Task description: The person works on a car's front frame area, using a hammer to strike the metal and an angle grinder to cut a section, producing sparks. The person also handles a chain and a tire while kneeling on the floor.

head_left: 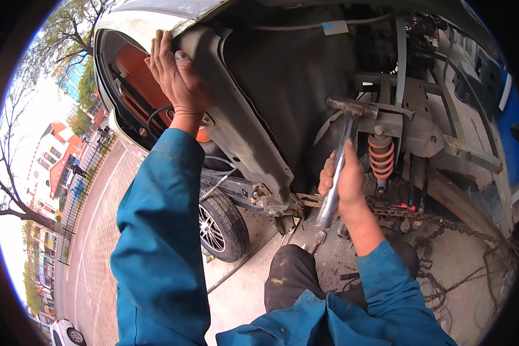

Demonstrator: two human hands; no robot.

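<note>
Blue sleeves (155,242); right hand (345,183) grips hammer (340,155), left hand (176,78) flat on fender (236,121).

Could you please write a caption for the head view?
Left hand braces a car's wheel-arch panel while right hand holds a hammer.

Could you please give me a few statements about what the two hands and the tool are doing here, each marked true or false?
1. The right hand grips the metal-handled hammer. True.
2. The left hand holds a wrench. False: it lies flat and open against the grey curved body panel, holding nothing.
3. The hammer's head points up, near the orange coil spring. True.
4. Both sleeves are red. False: the sleeves are blue.
5. A black-tyred wheel shows below the left forearm. True.
</note>
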